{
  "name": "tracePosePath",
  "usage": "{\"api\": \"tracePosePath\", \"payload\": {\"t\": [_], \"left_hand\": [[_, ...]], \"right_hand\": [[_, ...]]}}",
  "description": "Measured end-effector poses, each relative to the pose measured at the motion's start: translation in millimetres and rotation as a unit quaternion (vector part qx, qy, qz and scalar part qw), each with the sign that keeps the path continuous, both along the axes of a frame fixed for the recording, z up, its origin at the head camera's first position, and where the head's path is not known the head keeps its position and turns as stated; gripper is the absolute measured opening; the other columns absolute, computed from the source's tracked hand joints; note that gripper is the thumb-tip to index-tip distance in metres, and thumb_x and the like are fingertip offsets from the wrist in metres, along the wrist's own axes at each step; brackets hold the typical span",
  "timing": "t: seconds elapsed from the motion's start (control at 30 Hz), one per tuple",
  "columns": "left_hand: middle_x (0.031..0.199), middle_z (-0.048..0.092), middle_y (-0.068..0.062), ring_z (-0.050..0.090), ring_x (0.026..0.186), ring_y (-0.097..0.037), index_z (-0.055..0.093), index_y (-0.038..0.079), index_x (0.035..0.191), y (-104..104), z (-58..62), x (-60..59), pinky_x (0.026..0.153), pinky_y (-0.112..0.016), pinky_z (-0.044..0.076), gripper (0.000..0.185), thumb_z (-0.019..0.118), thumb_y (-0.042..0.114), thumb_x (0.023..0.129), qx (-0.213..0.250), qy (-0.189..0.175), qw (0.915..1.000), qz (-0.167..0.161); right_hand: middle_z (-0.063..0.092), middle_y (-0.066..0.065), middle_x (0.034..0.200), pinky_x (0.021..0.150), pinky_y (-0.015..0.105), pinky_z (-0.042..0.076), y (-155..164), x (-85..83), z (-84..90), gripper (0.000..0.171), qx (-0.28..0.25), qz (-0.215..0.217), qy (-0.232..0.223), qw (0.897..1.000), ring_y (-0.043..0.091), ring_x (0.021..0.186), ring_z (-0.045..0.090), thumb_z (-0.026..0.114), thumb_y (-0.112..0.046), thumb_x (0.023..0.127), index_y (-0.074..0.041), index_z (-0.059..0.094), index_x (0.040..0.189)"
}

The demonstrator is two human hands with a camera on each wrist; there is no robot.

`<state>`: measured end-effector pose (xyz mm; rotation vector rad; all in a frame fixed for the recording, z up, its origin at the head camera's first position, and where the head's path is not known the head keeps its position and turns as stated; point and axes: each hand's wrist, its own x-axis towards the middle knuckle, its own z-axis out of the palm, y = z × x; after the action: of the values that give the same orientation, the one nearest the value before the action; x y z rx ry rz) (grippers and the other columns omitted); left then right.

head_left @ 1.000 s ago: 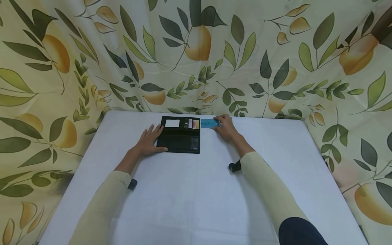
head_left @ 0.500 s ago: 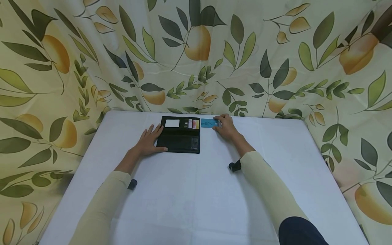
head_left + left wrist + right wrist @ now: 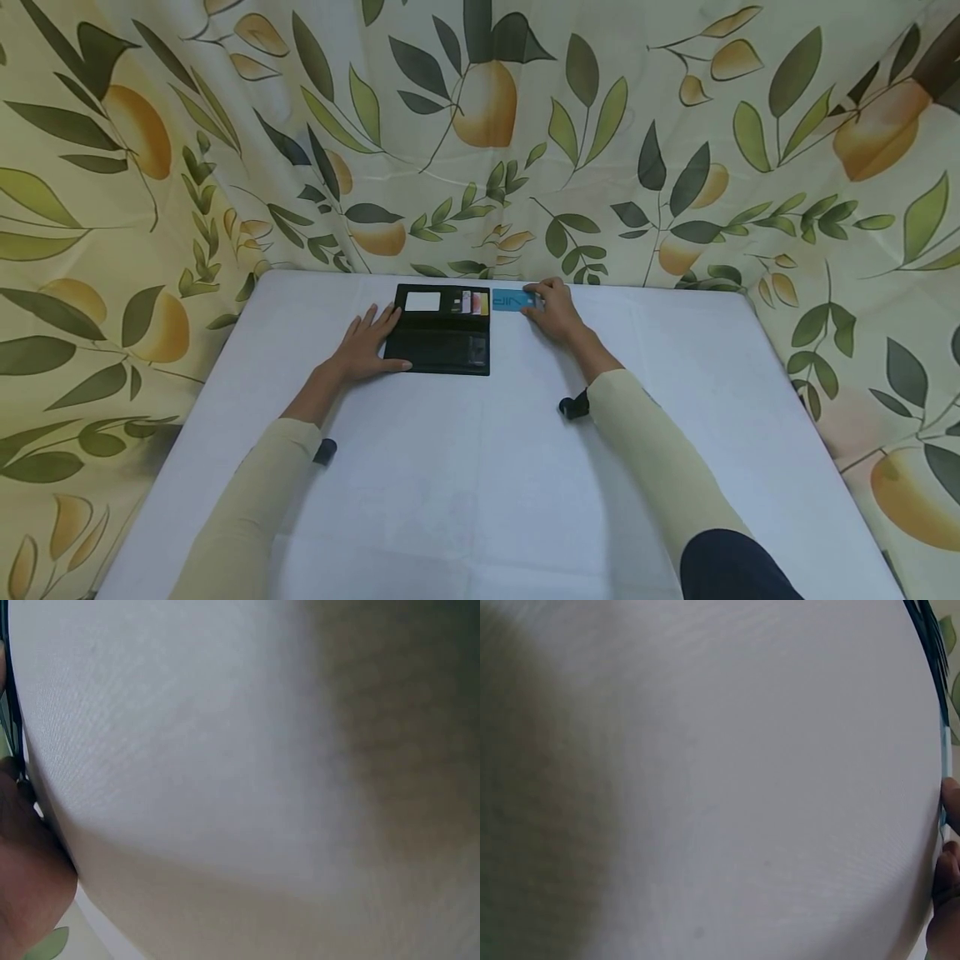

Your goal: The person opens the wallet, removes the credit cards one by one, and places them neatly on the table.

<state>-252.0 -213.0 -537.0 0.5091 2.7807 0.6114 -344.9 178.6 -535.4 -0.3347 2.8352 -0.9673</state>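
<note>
Head view: our left hand (image 3: 365,346) lies flat, fingers straight, on the open wallet (image 3: 443,331). Right hand (image 3: 553,310) pinches the card (image 3: 512,301) just right of wallet. Card's prob thin, stiff, slick, so hold by edges.

Wrist views: mostly tablecloth (image 3: 225,750); fingers barely visible.

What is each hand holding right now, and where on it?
The right hand pinches the blue card at its right end. The left hand holds nothing, resting flat against the open black wallet.
</note>
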Motion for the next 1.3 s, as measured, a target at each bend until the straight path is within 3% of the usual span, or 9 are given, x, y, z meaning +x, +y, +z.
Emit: {"api": "tracePosePath", "payload": {"t": [1.3], "left_hand": [[0.176, 0.003, -0.014, -0.009, 0.16, -0.039, 0.01, 0.008, 0.169, -0.8, -1.0, -0.4, 0.126, -0.056, -0.008, 0.111, 0.073, 0.057, 0.092, 0.004, -0.005, 1.0, 0.001]], "right_hand": [[0.038, 0.024, 0.145, 0.113, 0.053, 0.039, 3.5, -0.6, -2.7, 0.054, -0.013, -0.005, -0.003, 1.0, 0.038, 0.131, 0.041, 0.071, -0.021, 0.102, -0.001, 0.056, 0.149]]}}
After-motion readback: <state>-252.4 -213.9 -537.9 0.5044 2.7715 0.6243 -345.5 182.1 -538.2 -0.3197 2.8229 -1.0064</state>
